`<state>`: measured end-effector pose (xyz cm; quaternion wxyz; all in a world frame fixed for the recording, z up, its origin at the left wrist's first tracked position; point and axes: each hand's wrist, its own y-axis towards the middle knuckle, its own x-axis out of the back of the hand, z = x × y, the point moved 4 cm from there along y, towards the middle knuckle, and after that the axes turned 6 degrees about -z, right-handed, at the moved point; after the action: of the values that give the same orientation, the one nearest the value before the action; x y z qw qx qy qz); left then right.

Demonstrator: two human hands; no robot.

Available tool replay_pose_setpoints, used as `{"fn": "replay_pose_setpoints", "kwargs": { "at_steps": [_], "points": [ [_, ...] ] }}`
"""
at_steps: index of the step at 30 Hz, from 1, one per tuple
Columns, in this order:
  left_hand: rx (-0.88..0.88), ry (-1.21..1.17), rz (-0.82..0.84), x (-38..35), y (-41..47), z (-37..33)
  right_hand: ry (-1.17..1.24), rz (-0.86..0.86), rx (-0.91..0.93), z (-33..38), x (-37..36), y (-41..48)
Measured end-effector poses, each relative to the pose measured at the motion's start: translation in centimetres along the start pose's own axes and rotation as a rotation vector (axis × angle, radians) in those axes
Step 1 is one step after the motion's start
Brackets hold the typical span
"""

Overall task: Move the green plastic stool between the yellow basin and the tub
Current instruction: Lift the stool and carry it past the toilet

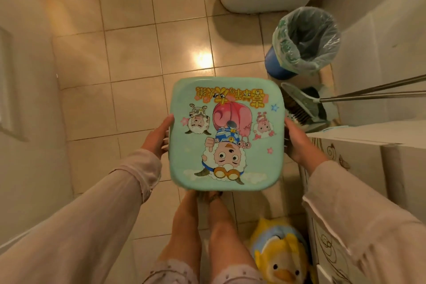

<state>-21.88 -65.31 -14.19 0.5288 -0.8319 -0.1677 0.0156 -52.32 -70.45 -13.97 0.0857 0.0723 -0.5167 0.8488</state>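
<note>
Head view, left to right: left hand (159, 137) clamped on the left edge of the green plastic stool (227, 134), cartoon seat up, lifted over the tiled floor (129, 57), right hand (297, 139) gripping the right edge, lined bin (304, 41) and cabinet (368, 157) beyond.
</note>
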Motion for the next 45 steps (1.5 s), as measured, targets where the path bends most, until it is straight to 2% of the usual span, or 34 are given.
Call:
{"fn": "replay_pose_setpoints", "kwargs": {
  "at_steps": [3,7,13,19,25,27,31,33,45],
  "points": [
    [-0.047,0.06,-0.029,3.0,-3.9,-2.3,0.149,0.054,-0.001,0.9,-0.8,-4.5],
    [-0.089,-0.036,-0.065,6.4,-7.5,-3.9,0.263,0.244,0.009,2.7,-2.8,-8.7],
    [-0.093,-0.17,-0.179,11.2,-10.0,-4.7,0.143,0.295,0.053,6.7,-8.2,-12.7],
    [-0.138,-0.317,-0.21,16.7,-10.9,-8.6,0.06,0.345,0.116,11.9,-13.9,-14.9],
    [-0.164,-0.35,-0.22,23.2,-7.9,-13.5,0.036,0.336,0.179,17.0,-21.8,-15.7],
    [-0.134,-0.325,-0.174,24.8,-6.9,-14.9,0.03,0.33,0.174,18.0,-23.9,-15.9],
    [-0.194,-0.211,-0.128,25.2,-5.4,-17.4,0.067,0.321,0.178,19.7,-24.4,-14.3],
    [-0.17,-0.173,-0.118,33.0,-1.8,-25.6,0.049,0.253,0.148,24.6,-34.4,-14.1],
    [-0.235,-0.195,-0.062,35.4,4.0,-34.6,0.024,0.306,0.219,33.5,-39.5,-12.3]
  ]
}}
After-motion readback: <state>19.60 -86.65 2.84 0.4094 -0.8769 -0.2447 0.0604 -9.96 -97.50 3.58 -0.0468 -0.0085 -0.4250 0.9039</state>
